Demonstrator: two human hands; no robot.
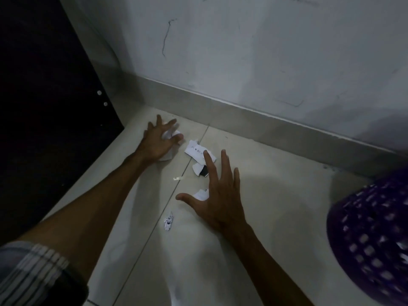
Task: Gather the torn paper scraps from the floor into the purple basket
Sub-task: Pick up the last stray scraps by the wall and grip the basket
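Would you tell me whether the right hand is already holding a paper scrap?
No, the right hand hovers with fingers spread over the scraps on the floor, gripping nothing.

Left hand (157, 140) clawed, right hand (217, 193) splayed

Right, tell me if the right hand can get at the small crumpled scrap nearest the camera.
Probably yes: the small crumpled scrap lies on bare floor just left of the open right hand, with nothing between them.

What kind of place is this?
Probably a room corner in a home: pale tiled floor, marked white wall with a skirting strip, and a purple basket beside scattered paper scraps.
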